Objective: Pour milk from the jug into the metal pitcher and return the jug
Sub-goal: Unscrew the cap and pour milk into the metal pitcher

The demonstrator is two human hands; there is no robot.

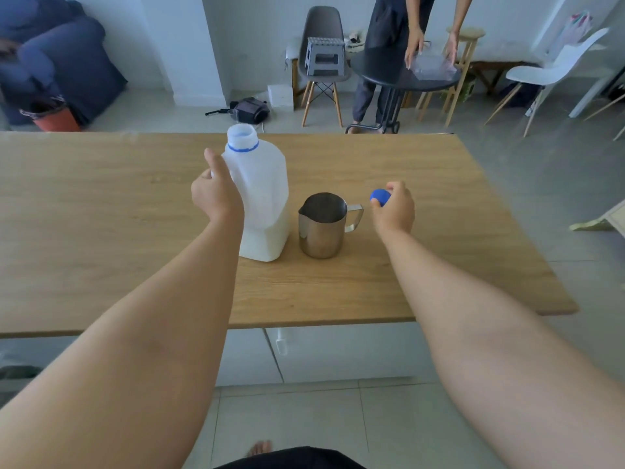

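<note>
A translucent white milk jug (262, 194) stands upright on the wooden table (101, 231), its mouth uncapped with a blue ring around the neck. Milk fills only its lower part. My left hand (216, 194) grips the jug's handle on its left side. Just right of the jug stands the metal pitcher (321, 228), its inside dark, spout to the left and handle to the right. My right hand (394, 208) hovers right of the pitcher's handle and pinches the blue cap (379, 197) in its fingertips.
The table's far edge runs just behind the jug and its right edge slants off beyond my right arm. Past it, a person leans over a round black table (382, 72). Chairs (323, 55), a step stool and a bag stand on the floor.
</note>
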